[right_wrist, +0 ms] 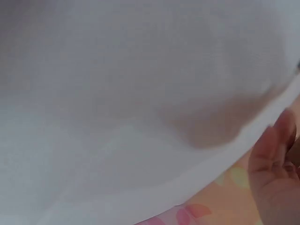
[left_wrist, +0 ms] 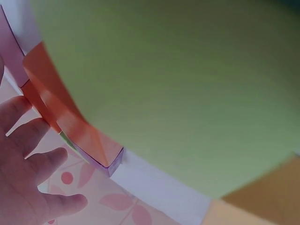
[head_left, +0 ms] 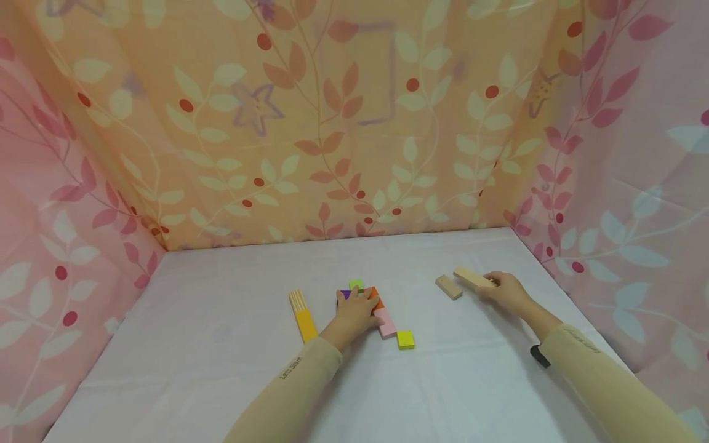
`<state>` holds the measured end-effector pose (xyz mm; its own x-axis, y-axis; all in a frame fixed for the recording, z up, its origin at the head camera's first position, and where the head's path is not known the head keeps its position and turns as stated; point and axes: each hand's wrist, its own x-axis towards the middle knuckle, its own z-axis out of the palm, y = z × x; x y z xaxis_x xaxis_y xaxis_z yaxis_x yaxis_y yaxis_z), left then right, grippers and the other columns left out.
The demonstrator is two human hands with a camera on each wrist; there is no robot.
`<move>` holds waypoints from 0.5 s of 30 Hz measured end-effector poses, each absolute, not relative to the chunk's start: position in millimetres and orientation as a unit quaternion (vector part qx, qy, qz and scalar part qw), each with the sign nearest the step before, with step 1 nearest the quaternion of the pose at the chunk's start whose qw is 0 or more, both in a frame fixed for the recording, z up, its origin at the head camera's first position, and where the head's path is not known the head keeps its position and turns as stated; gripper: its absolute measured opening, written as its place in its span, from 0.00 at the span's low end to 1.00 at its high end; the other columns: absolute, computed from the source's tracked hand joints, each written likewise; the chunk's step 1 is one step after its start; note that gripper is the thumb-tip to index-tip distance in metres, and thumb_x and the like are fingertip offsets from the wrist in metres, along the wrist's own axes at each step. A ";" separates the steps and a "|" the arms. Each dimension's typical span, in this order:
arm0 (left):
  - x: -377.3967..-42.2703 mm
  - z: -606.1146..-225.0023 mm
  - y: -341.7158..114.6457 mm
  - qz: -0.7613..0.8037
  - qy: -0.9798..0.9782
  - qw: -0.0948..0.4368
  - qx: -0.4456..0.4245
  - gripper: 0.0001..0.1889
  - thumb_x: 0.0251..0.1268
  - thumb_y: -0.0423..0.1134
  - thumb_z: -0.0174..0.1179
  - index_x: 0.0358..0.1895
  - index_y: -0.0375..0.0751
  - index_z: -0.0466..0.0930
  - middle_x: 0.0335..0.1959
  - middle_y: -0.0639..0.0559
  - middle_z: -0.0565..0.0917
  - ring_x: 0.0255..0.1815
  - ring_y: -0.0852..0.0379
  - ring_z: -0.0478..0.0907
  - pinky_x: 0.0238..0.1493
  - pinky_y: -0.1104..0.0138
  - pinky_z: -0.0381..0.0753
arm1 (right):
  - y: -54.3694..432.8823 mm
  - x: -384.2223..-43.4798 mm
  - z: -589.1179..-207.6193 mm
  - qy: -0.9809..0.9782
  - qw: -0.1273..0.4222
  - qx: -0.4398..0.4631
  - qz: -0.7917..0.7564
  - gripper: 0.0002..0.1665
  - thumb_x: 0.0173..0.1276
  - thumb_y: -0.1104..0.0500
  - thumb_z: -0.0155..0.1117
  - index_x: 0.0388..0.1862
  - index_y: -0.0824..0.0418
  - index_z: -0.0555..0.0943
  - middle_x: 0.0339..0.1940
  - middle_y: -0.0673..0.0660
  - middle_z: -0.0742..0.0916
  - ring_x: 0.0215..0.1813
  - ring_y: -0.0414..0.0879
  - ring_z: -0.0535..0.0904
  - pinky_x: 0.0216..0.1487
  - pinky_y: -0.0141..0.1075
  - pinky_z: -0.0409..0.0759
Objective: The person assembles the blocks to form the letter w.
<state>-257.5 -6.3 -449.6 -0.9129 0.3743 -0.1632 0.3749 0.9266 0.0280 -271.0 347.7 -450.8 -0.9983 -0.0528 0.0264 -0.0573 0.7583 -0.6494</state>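
In the head view my left hand [head_left: 352, 315], fingers spread, rests over a cluster of coloured blocks. A purple block [head_left: 346, 294], a green block [head_left: 356, 284], an orange block [head_left: 377, 297] and a pink block [head_left: 384, 324] show around it; part of the cluster is hidden. The left wrist view shows the fingers [left_wrist: 40, 161] apart beside the orange and purple pieces. At the right, my right hand [head_left: 508, 292] grips one end of a pale wooden block [head_left: 472, 277]. A second wooden block [head_left: 448, 287] lies just left of it.
A yellow block [head_left: 405, 339] lies near the pink one. Left of the cluster is a yellow piece [head_left: 305, 324] with several pale sticks at its far end. A white cloth covers the table [head_left: 221, 369]; patterned curtains [head_left: 332, 123] stand behind and at both sides.
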 end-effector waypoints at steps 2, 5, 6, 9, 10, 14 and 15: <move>-257.5 -449.6 -6.4 -0.003 0.978 0.084 0.191 0.34 0.61 0.63 0.57 0.70 0.54 0.70 0.73 0.54 0.65 0.75 0.45 0.56 0.68 0.38 0.53 | 344.0 -270.0 -443.7 -0.919 -0.017 0.020 0.393 0.29 0.67 0.58 0.66 0.57 0.80 0.72 0.40 0.66 0.83 0.37 0.50 0.77 0.36 0.38 0.78; -257.3 -449.8 -6.5 -0.003 0.978 0.082 0.192 0.34 0.61 0.63 0.57 0.70 0.54 0.70 0.73 0.54 0.65 0.75 0.45 0.56 0.68 0.37 0.54 | 338.4 -268.4 -434.4 -0.890 -0.047 0.005 0.453 0.30 0.70 0.58 0.63 0.62 0.78 0.70 0.38 0.61 0.83 0.34 0.44 0.77 0.32 0.33 0.79; -257.3 -449.8 -6.5 -0.002 0.978 0.083 0.192 0.34 0.61 0.63 0.57 0.70 0.54 0.70 0.73 0.54 0.65 0.75 0.45 0.56 0.68 0.37 0.54 | 336.7 -267.8 -431.8 -0.882 -0.057 0.004 0.469 0.31 0.71 0.57 0.62 0.64 0.78 0.68 0.39 0.60 0.83 0.34 0.43 0.77 0.33 0.32 0.79; -257.6 -449.9 -6.5 0.000 0.978 0.084 0.192 0.34 0.62 0.62 0.58 0.69 0.53 0.70 0.73 0.53 0.66 0.75 0.44 0.56 0.68 0.37 0.54 | 331.3 -266.6 -426.1 -0.860 -0.076 0.005 0.505 0.34 0.73 0.57 0.60 0.68 0.78 0.64 0.41 0.55 0.83 0.37 0.41 0.77 0.37 0.32 0.79; -257.6 -449.9 -6.5 0.001 0.978 0.085 0.192 0.34 0.62 0.62 0.58 0.69 0.53 0.70 0.73 0.53 0.66 0.75 0.44 0.56 0.68 0.37 0.54 | 329.2 -266.3 -424.7 -0.851 -0.079 0.004 0.519 0.34 0.73 0.57 0.59 0.68 0.78 0.62 0.41 0.53 0.83 0.38 0.41 0.77 0.37 0.32 0.78; -257.0 -449.4 -6.3 0.003 0.978 0.087 0.191 0.34 0.62 0.62 0.57 0.70 0.53 0.70 0.73 0.53 0.65 0.75 0.44 0.55 0.68 0.37 0.53 | 318.8 -268.1 -422.2 -0.826 -0.076 -0.005 0.559 0.34 0.72 0.58 0.59 0.66 0.80 0.62 0.35 0.46 0.83 0.37 0.39 0.77 0.37 0.33 0.77; -257.0 -449.5 -6.2 0.003 0.978 0.087 0.191 0.34 0.62 0.62 0.57 0.70 0.53 0.70 0.73 0.53 0.65 0.75 0.44 0.55 0.68 0.37 0.53 | 316.1 -268.7 -422.1 -0.821 -0.075 -0.007 0.566 0.33 0.72 0.58 0.59 0.65 0.80 0.63 0.34 0.45 0.83 0.37 0.38 0.77 0.37 0.33 0.77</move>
